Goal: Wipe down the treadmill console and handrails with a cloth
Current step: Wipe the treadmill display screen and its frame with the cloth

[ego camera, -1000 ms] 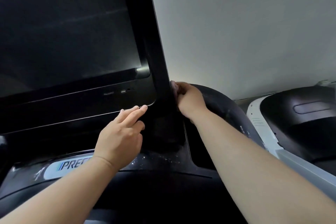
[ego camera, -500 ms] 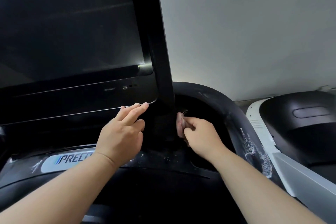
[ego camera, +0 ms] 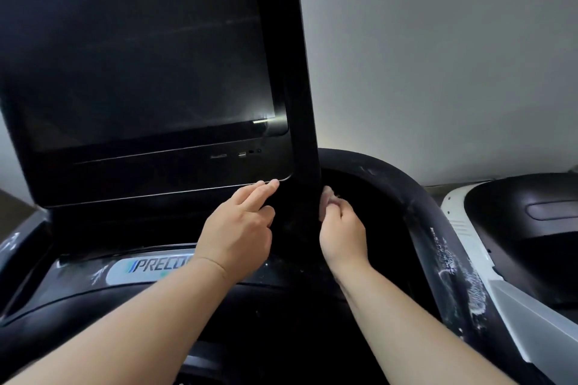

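The dark console (ego camera: 150,50) fills the view, its screen unlit. At its right edge the right hand (ego camera: 341,231) is curled round a small pale cloth (ego camera: 327,197), pressing it against the console's side. The left hand (ego camera: 240,228) rests at the console's lower right corner, two fingers straight on the bezel, holding nothing. Right of the console, behind the cloth, curves a black handrail (ego camera: 406,191) flecked with white residue. Beyond it sits a neighbouring white-and-black machine (ego camera: 516,228). Below the console is a logo plate (ego camera: 147,266), partly hidden by the left wrist.
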`<move>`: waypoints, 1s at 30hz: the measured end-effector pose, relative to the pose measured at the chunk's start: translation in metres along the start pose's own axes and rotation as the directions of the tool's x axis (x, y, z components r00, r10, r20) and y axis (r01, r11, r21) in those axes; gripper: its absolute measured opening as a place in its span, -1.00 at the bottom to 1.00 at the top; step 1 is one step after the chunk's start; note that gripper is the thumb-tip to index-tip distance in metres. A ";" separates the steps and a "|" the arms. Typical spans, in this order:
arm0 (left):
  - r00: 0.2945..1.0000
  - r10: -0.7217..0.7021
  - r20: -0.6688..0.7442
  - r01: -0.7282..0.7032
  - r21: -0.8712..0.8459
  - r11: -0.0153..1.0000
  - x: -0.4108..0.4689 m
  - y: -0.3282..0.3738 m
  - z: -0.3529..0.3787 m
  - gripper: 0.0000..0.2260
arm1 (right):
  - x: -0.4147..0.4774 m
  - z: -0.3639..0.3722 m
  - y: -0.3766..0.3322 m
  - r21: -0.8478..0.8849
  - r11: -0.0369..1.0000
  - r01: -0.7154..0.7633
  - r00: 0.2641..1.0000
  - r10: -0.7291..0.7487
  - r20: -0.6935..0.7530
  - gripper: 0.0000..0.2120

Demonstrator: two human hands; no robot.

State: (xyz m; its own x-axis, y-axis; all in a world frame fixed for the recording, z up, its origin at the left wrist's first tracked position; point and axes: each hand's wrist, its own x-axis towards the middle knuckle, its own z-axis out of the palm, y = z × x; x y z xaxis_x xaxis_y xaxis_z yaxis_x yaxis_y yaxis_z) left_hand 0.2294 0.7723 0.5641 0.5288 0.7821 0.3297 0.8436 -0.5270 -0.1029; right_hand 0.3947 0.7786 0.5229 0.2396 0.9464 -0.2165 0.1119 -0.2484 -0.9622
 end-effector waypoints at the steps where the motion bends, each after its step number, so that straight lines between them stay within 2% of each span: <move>1: 1.000 -0.010 0.021 0.011 -0.012 1.000 0.000 0.000 -0.001 -0.92 | 0.007 0.003 -0.010 0.030 1.000 0.000 1.000 0.000 -0.020 -0.71; 3: 0.999 -0.015 0.039 0.016 -0.023 1.000 0.001 -0.001 -0.003 -0.94 | 0.018 0.006 -0.032 0.116 0.988 0.098 0.995 -0.094 -0.043 -0.69; 5: 0.998 -0.030 0.047 0.033 -0.046 0.998 0.003 -0.003 -0.007 -0.87 | 0.029 0.007 -0.046 0.205 0.959 0.197 0.980 -0.196 -0.027 -0.76; 6: 0.999 -0.030 0.046 0.033 -0.061 0.998 0.005 -0.005 -0.009 -0.83 | 0.033 0.007 -0.045 0.207 0.957 0.201 0.979 -0.200 -0.027 -0.80; 8: 0.999 -0.023 0.030 0.025 -0.063 0.998 0.009 -0.008 -0.013 -0.79 | 0.034 0.002 -0.030 0.121 0.987 0.110 0.994 -0.108 -0.024 -0.81; 11: 1.000 -0.007 -0.023 0.006 -0.057 0.998 0.018 -0.015 -0.017 -0.80 | 0.025 0.000 -0.003 -0.012 0.994 -0.109 0.994 0.109 -0.017 -0.77; 14: 0.997 0.004 -0.078 -0.010 -0.075 0.997 0.025 -0.021 -0.020 -0.80 | 0.039 0.008 -0.022 -0.040 0.988 -0.150 0.988 0.148 -0.053 -0.70; 16: 0.995 0.025 -0.092 -0.032 -0.079 0.996 0.031 -0.028 -0.023 -0.78 | 0.058 0.010 -0.054 0.024 0.995 -0.092 0.994 0.093 -0.065 -0.70; 20: 0.995 0.055 -0.081 -0.059 -0.051 0.997 0.045 -0.050 -0.037 -0.68 | 0.090 0.002 -0.118 0.135 0.975 0.174 0.984 -0.167 -0.063 -0.83; 22: 0.994 0.065 -0.086 -0.067 -0.025 0.997 0.053 -0.062 -0.045 -0.65 | 0.093 0.002 -0.119 0.154 0.967 0.205 0.979 -0.200 -0.048 -0.82; 25: 0.987 0.082 -0.136 -0.083 0.000 0.997 0.065 -0.076 -0.054 -0.63 | 0.070 0.009 -0.067 0.110 0.994 0.021 0.999 -0.016 -0.048 -0.70; 27: 0.983 0.072 -0.170 -0.072 0.006 0.997 0.071 -0.082 -0.056 -0.61 | 0.057 0.015 -0.033 0.168 0.983 -0.079 0.996 0.084 -0.025 -0.73; 30: 0.984 0.038 -0.172 -0.037 0.014 0.999 0.080 -0.088 -0.056 -0.58 | 0.071 0.019 -0.042 0.159 0.975 -0.156 0.986 0.163 -0.030 -0.72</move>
State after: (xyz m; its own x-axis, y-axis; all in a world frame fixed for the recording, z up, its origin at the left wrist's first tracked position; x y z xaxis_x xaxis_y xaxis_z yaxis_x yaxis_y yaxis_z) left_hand 0.1924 0.8627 0.6522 0.5370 0.6925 0.4818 0.8249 -0.5506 -0.1280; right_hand 0.3887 0.8605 0.5449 0.2832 0.8869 -0.3651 -0.0819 -0.3569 -0.9305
